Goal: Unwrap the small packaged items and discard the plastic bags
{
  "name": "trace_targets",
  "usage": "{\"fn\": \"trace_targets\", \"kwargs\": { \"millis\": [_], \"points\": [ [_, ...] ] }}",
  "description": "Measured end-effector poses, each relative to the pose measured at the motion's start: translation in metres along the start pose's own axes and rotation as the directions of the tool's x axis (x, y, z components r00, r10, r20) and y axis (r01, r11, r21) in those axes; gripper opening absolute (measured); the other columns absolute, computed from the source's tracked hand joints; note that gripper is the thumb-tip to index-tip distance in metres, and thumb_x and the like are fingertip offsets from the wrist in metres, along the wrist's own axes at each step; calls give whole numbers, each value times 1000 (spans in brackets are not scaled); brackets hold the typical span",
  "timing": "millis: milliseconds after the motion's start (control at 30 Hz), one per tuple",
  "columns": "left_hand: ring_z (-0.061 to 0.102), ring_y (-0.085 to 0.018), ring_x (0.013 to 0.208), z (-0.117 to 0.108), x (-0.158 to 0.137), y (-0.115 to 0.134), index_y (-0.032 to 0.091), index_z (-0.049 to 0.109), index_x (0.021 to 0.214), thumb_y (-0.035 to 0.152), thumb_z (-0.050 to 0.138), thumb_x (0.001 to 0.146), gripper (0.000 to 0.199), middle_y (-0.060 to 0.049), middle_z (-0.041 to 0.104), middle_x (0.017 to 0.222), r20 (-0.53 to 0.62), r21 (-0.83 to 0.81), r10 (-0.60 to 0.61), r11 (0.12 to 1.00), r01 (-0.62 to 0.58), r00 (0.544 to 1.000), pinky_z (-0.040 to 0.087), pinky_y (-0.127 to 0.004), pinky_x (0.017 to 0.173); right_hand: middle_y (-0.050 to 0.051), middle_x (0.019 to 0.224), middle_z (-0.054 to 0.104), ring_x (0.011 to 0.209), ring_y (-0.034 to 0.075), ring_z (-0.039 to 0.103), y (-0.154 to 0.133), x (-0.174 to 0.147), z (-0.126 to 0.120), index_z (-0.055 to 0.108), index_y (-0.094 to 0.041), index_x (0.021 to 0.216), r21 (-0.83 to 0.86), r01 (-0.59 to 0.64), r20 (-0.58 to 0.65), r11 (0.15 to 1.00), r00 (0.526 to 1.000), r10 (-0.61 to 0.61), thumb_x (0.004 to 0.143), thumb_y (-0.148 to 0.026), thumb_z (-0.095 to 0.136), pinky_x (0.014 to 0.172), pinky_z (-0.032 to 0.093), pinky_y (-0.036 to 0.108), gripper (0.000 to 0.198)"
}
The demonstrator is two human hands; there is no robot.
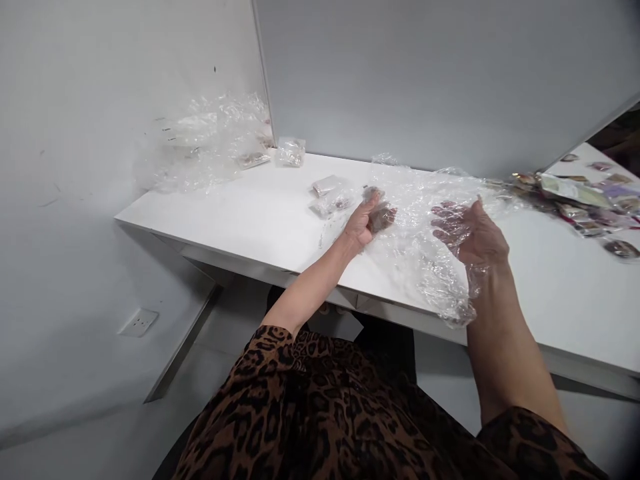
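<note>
- My left grip [361, 221] is closed on a small brown packet [383, 218] in clear wrapping, above the middle of the surface [235, 217]; I cannot make out its contents.
- My right grip [477, 233] is wide, fingers spread behind or inside a large sheet of clear film [425, 250]; which of the two, I cannot tell.
- The film runs between both grips and bunches near the front edge. Its loose folds could snag on my right wrist or cling to my fingers, and a hard pull might then tear it.
- The packet's wrapping looks slick, so it could slide from my left grip if my thumb eases off.
- Two light packets [330, 193] lie just left of that grip; a sweep of the forearm might knock them away.
- To the right, film reaches the pile of coloured packets [590, 197], so tugging it could drag some along.
</note>
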State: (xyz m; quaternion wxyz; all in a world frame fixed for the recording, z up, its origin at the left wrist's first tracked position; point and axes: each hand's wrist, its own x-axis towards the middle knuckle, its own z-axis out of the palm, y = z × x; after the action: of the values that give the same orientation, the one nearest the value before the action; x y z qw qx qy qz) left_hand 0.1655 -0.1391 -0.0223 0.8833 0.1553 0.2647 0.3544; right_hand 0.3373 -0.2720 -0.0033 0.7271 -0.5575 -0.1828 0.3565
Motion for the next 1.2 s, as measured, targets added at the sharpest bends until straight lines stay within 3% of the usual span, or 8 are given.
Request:
{"fn": "trace_targets", "kwargs": {
  "millis": [133, 233, 333, 467, 567, 733, 1000, 1200],
  "points": [
    [71, -23, 117, -6, 7, -7, 21, 62, 123, 34, 83, 86, 44, -9, 71, 120, 11, 351, 182, 920, -174, 983, 55, -40, 107, 16, 116, 75, 83, 22, 72, -5, -6, -5, 77, -20, 107, 111, 203, 57, 973, 976, -210, 100, -68, 48, 59, 56, 33, 56],
    [50, -26, 146, -6, 0, -13, 23, 57, 128, 34, 91, 77, 63, -13, 56, 150, -5, 627, 560, 647, -434, 828, 41, -40, 122, 13, 114, 77, 84, 23, 73, -5, -15, -1, 77, -24, 110, 102, 272, 159, 957, 945, -285, 92, -70, 59, 57, 55, 32, 53],
    [59, -25, 130, 1, -14, -15, 23, 65, 101, 47, 85, 83, 36, -10, 68, 126, 194, 703, 603, 465, -538, 774, 46, -37, 113, 8, 113, 77, 86, 21, 73, -1, -28, 10, 78, -27, 112, 52, 304, 237, 951, 922, -307, 88, -67, 67, 58, 57, 29, 47],
    [64, -18, 74, 18, -24, -14, 21, 61, 69, 68, 67, 91, 52, -6, 66, 76, 272, 729, 220, 589, -350, 937, 52, -31, 72, 5, 119, 76, 92, 18, 73, 8, -44, 24, 78, -32, 116, -39, 380, 327, 924, 879, -347, 91, -64, 68, 64, 59, 29, 41],
    [53, -11, 53, 31, -25, -13, 18, 60, 66, 57, 65, 95, 48, -4, 63, 71, 195, 744, 75, 638, -197, 978, 40, -28, 52, 3, 124, 76, 98, 20, 73, 13, -50, 29, 78, -36, 118, -102, 442, 384, 891, 844, -375, 91, -62, 69, 69, 61, 32, 38],
    [48, -4, 47, 31, -35, -5, 18, 57, 70, 24, 59, 100, 30, 1, 62, 72, 247, 662, 56, 719, -211, 967, 34, -22, 48, 3, 120, 77, 99, 21, 74, 14, -51, 28, 79, -33, 113, -62, 350, 330, 935, 891, -312, 92, -62, 65, 70, 61, 33, 38],
    [56, -4, 55, 8, -45, 2, 17, 53, 72, 18, 53, 101, 29, 2, 64, 77, 269, 607, 114, 751, -260, 956, 42, -22, 59, 2, 99, 76, 68, 13, 67, 29, -26, 15, 76, -29, 91, 116, 253, 106, 960, 958, -265, 95, -52, 66, 57, 58, 27, 25],
    [61, -5, 63, 4, -38, 4, 18, 48, 72, 16, 54, 98, 27, 2, 65, 79, 309, 548, 135, 783, -293, 941, 47, -22, 67, -2, 91, 74, 77, 10, 70, 28, -18, 17, 71, -29, 88, 234, 246, 29, 941, 965, -260, 89, -33, 77, 55, 55, 21, 7]
  ]
}}
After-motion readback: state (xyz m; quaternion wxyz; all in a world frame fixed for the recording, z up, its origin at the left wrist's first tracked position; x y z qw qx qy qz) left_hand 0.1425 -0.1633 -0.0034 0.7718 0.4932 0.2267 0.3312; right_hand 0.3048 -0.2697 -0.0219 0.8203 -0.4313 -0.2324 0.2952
